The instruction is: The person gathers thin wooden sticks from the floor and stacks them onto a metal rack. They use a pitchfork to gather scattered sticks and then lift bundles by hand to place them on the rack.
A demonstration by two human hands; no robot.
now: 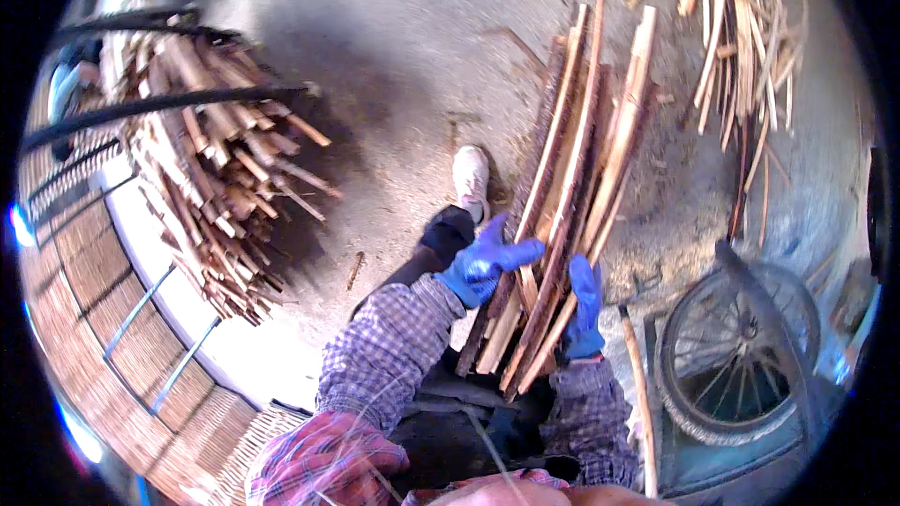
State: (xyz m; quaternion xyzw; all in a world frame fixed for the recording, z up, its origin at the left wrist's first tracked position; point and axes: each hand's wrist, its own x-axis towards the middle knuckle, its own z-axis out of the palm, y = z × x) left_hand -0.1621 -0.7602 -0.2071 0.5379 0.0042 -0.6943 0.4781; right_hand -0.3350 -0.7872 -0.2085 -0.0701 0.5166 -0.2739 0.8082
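A loose bundle of long split wood strips [565, 183], some edged with dark bark, slants from the floor ahead back toward my lap. At its left side is my left hand [486, 264] in a blue glove, thumb raised and fingers stretched over the nearest strips. Along the right side my right hand [585, 305], also gloved in blue, lies flat with its fingers straight and pointing forward. Neither hand's fingers are wrapped around the wood. Whether the palms press on it I cannot tell.
A large stack of split wood [220, 145] stands left among dark curved bars [169, 112]. Thinner sticks [745, 47] lie far right. A spoked wheel [741, 351] and an upright stick [640, 403] are at my right. A woven mat [108, 319] edges the left; my shoe [471, 178] is ahead.
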